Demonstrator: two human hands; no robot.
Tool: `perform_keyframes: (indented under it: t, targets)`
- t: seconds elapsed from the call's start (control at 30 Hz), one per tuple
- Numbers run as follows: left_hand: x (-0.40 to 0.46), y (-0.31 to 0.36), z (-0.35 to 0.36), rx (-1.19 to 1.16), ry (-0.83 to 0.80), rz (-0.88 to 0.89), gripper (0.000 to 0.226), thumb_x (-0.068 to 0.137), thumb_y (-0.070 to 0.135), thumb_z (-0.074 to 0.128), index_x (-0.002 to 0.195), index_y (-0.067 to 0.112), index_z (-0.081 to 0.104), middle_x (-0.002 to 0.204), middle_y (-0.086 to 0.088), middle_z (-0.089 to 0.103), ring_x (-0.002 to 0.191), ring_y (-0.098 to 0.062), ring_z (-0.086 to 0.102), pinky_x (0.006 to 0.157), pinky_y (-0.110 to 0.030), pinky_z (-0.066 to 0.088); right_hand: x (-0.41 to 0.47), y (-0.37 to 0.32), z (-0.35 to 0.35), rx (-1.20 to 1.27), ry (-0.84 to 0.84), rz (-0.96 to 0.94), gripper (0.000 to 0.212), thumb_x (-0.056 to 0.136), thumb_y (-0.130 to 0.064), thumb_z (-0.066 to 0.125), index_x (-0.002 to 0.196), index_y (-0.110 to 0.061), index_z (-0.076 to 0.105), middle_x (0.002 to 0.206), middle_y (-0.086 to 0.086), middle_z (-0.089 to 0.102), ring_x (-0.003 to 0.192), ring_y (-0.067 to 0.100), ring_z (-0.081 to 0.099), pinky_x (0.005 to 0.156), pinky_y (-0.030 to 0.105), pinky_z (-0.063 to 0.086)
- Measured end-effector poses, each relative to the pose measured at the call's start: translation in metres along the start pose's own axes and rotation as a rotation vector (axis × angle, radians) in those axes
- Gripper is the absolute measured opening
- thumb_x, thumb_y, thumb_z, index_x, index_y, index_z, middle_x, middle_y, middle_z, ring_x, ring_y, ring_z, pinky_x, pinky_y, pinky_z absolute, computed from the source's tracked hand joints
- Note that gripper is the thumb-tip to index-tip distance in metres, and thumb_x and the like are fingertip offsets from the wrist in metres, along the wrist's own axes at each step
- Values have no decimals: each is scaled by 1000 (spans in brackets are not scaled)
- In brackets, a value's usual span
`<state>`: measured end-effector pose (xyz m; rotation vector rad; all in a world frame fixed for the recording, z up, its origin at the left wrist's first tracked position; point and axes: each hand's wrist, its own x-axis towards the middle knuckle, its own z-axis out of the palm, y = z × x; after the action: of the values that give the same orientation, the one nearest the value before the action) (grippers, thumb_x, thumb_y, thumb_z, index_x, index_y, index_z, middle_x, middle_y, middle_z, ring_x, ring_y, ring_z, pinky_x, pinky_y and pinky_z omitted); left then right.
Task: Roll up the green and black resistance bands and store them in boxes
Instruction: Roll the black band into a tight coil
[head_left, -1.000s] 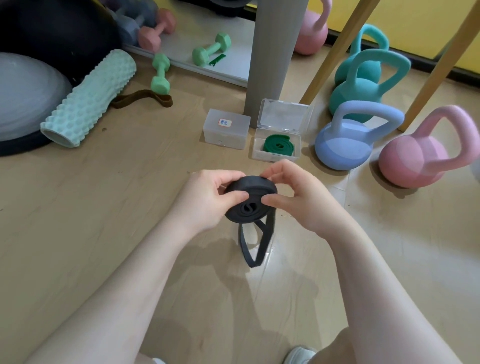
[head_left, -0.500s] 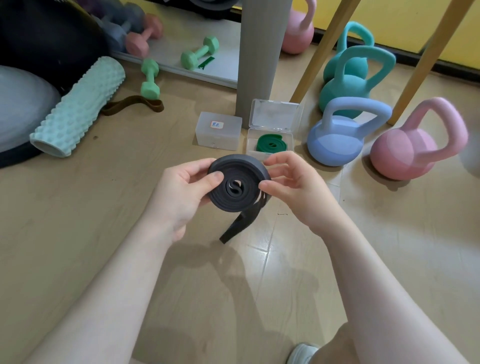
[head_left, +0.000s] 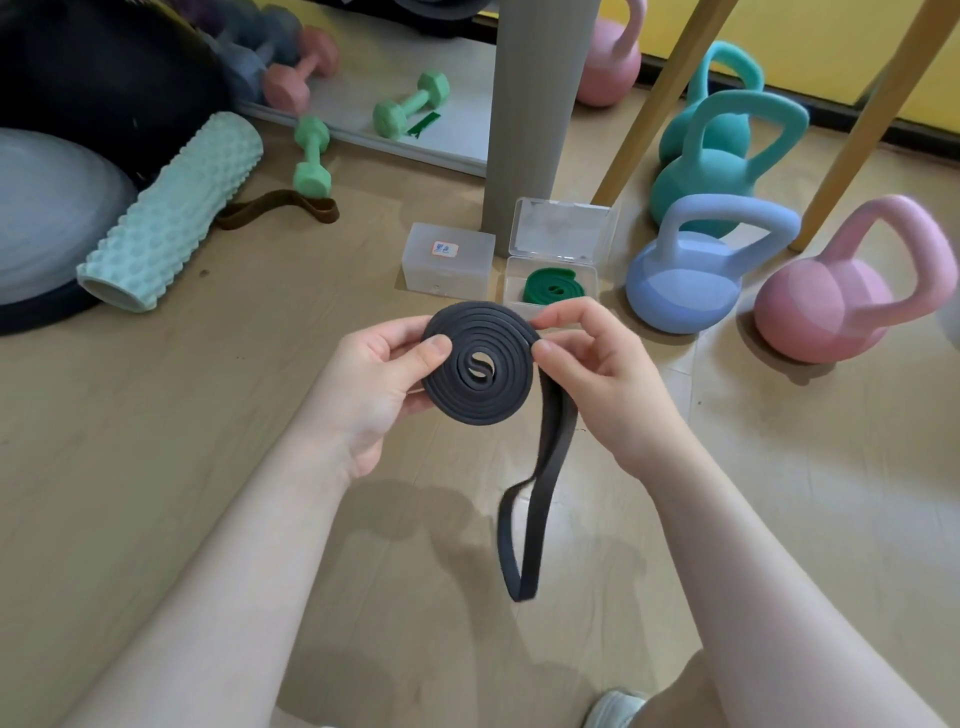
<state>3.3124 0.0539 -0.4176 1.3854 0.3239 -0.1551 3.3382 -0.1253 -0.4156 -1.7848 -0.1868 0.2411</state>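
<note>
Below, pale wooden floor (head_left: 156, 467); each hand's grip, left hand (head_left: 371, 387) and right hand (head_left: 605, 384), pinches the black band (head_left: 480, 364).

rolled band (head_left: 557, 286) in open box (head_left: 550, 306), closed box (head_left: 448, 258) just left, kettlebells (head_left: 685, 280) right

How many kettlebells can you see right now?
5: pink one behind the post, two teal one behind the other, a blue one beside the open box, pink far right. Others may be hidden.

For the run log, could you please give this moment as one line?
black band: part rolled, both hands hold | tail: hanging | green band: in open box
</note>
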Motion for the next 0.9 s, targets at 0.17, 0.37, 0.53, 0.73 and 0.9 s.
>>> perform_keyframes:
  t: [0.17, 0.37, 0.53, 0.73, 0.9]
  targets:
    - [1, -5, 5, -63, 84, -24, 17, 90, 8, 53, 93, 20, 65, 78, 8, 71, 74, -8, 64, 64, -21, 53, 0, -1, 3, 139, -51, 62, 15, 93, -11, 51, 94, -25, 54, 72, -8, 69, 65, 6, 58, 62, 15, 45]
    - [1, -11, 16, -175, 175, -66, 14, 92, 5, 50, 97, 13, 61, 91, -4, 68, 84, -17, 65, 73, -28, 56, 2, 1, 10, 44, -61, 25, 28, 87, -5, 59, 106, -25, 55, 97, 3, 68, 86, 19, 66, 83, 40, 55]
    - [0, -11, 11, 12, 12, -132, 17, 90, 3, 48, 98, 18, 53, 87, -2, 69, 73, -13, 67, 65, -28, 55, 7, 5, -4, -91, -104, -35, 32, 88, -2, 56, 105, -29, 57, 101, 1, 67, 91, 16, 65, 82, 35, 55]
    - [1, -2, 3, 366, -165, -29, 18, 83, 11, 64, 96, 24, 63, 98, 3, 68, 90, -11, 64, 79, -19, 49, 7, 7, -2, -386, -333, -89, 38, 87, -6, 56, 101, -42, 55, 93, -18, 62, 83, -2, 55, 73, 14, 45]
    - [3, -4, 1, 470, -231, -110, 20, 80, 9, 68, 97, 18, 65, 96, -8, 71, 87, -18, 67, 86, -30, 51, 3, 9, -1, -337, -408, -35, 36, 87, -8, 59, 102, -40, 49, 96, -21, 61, 83, -7, 56, 73, 9, 44]
